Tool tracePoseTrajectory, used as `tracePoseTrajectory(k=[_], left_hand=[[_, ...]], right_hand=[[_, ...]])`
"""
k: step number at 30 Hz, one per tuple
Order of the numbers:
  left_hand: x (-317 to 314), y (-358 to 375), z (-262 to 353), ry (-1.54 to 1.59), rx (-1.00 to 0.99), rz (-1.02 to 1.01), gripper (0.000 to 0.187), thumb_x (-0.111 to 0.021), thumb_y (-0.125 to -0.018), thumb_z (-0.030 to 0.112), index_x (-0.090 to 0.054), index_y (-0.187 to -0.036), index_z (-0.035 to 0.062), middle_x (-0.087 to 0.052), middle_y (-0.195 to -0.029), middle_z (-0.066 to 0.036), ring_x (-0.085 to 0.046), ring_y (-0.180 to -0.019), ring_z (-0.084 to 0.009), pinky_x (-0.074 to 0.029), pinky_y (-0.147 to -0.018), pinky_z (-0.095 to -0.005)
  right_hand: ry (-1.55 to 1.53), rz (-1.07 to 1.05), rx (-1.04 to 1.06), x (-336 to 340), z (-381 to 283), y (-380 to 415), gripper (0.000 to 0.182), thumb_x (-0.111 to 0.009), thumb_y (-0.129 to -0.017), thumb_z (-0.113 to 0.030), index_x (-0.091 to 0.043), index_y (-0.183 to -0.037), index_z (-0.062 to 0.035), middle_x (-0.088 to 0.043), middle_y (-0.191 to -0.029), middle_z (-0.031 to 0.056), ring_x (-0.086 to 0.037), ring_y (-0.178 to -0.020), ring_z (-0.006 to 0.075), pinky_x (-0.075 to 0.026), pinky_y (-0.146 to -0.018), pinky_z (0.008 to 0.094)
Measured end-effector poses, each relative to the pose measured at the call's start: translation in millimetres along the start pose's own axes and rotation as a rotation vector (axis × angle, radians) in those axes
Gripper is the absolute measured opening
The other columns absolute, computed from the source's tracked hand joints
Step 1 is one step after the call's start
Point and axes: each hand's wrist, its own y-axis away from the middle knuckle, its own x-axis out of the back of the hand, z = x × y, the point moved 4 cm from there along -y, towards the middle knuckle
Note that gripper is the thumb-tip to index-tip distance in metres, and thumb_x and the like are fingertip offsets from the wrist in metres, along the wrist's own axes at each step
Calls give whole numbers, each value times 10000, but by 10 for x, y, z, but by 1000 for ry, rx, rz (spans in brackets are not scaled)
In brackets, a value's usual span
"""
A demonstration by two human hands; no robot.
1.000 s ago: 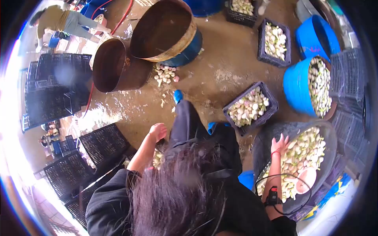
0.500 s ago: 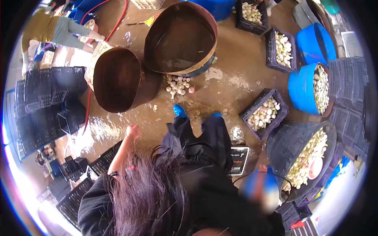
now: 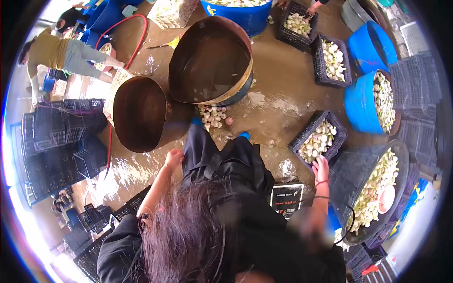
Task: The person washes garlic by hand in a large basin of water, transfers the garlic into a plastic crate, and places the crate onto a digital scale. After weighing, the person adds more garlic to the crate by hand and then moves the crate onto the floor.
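Beside my thigh, over the wet floor, hangs my left hand (image 3: pixel 174 157), fingers curled in, holding nothing that I can see. On the right side, my right hand (image 3: pixel 321 166) reaches to the near edge of a dark plastic crate (image 3: pixel 298 135) filled with whitish garlic bulbs (image 3: pixel 317 141). Its fingers are stretched out, close to the bulbs at the rim. Whether the fingertips touch a bulb is too small to tell. A black scale with a panel (image 3: pixel 287 199) lies on the floor left of my right forearm.
Two large rusty drums (image 3: pixel 141 113) stand ahead on the left, with loose garlic (image 3: pixel 212 116) on the floor beside them. Blue tubs (image 3: pixel 361 106) and a black tub (image 3: pixel 349 174) line the right. A person (image 3: pixel 61 49) bends at the upper left. Another person's hand (image 3: pixel 311 10) touches a far crate.
My right hand has come into view and reached the near crate. My left hand has moved slightly right, nearer my leg. Another person's hand now shows at the far crate.
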Motion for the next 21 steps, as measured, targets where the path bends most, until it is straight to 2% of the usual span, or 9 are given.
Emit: tracePoseTrajectory(k=[3, 7, 11, 13, 15, 16, 18, 20, 21], left_hand=[[-74, -46, 220, 134, 30, 21, 79, -577, -791, 114, -560, -859, 78, -546, -677, -1, -473, -487, -94, -375, -410, -230], [-115, 170, 631, -86, -94, 26, 221, -589, -787, 135, -558, -987, 48, -571, -769, -34, -531, -607, -102, -428, -477, -216], [-64, 298, 521, -76, -69, 37, 259, -582, -790, 164, -549, -1006, 23, -585, -818, -52, -536, -617, -109, -441, -500, -225], [-57, 359, 356, -100, -66, 59, 177, -568, -782, 141, -585, -909, 19, -579, -736, -44, -528, -595, -103, -421, -488, -223], [-27, 159, 194, -257, -188, 71, 145, -533, -774, 119, -610, -679, 43, -525, -583, -8, -481, -550, -84, -373, -468, -241], [-62, 234, 302, -281, -113, 118, 139, -532, -776, 134, -613, -712, 41, -533, -603, 3, -472, -549, -80, -374, -480, -238], [-51, 102, 293, -166, -200, 187, 119, -549, -766, 138, -617, -742, 43, -540, -611, 8, -480, -557, -71, -376, -486, -226], [-112, 24, 413, -123, -227, 174, 110, -555, -762, 133, -617, -751, 43, -541, -612, 9, -485, -561, -70, -378, -488, -224], [-129, 37, 506, -179, -204, 162, 93, -562, -751, 117, -617, -737, 43, -541, -611, 11, -492, -563, -79, -388, -485, -240]], right_hand=[[-70, -46, -43, -222, 136, -4, 335, -584, -828, -242, -493, -1136, -146, -561, -980, -11, -586, -778, 124, -440, -599, 205], [14, -184, -170, -330, 711, -124, 218, -579, -808, -248, -530, -1002, -162, -532, -803, -25, -531, -622, 90, -422, -478, 214], [12, -136, -343, -400, 892, 11, 156, -531, -825, -259, -547, -937, -151, -541, -772, 7, -538, -612, 113, -387, -425, 232], [-27, -43, -339, -342, 934, 13, 91, -523, -817, -233, -550, -830, -147, -530, -687, 4, -529, -549, 122, -387, -410, 244], [-23, -228, -242, -282, 1038, -187, 120, -520, -808, -230, -524, -720, -150, -497, -593, 1, -499, -467, 126, -383, -382, 251], [2, -281, -228, -218, 1161, -317, 118, -524, -820, -253, -494, -769, -151, -504, -623, 3, -504, -505, 125, -400, -414, 248], [-3, -312, -181, -199, 1185, -449, 139, -529, -832, -275, -465, -818, -153, -510, -653, 5, -509, -544, 124, -416, -447, 246], [-264, -145, -318, -241, 1229, -437, 199, -503, -792, -257, -470, -635, -140, -430, -504, 32, -455, -392, 156, -320, -332, 297], [-195, -256, -201, -206, 1172, -423, 182, -519, -781, -235, -465, -641, -132, -445, -530, 32, -477, -426, 168, -347, -356, 309]])
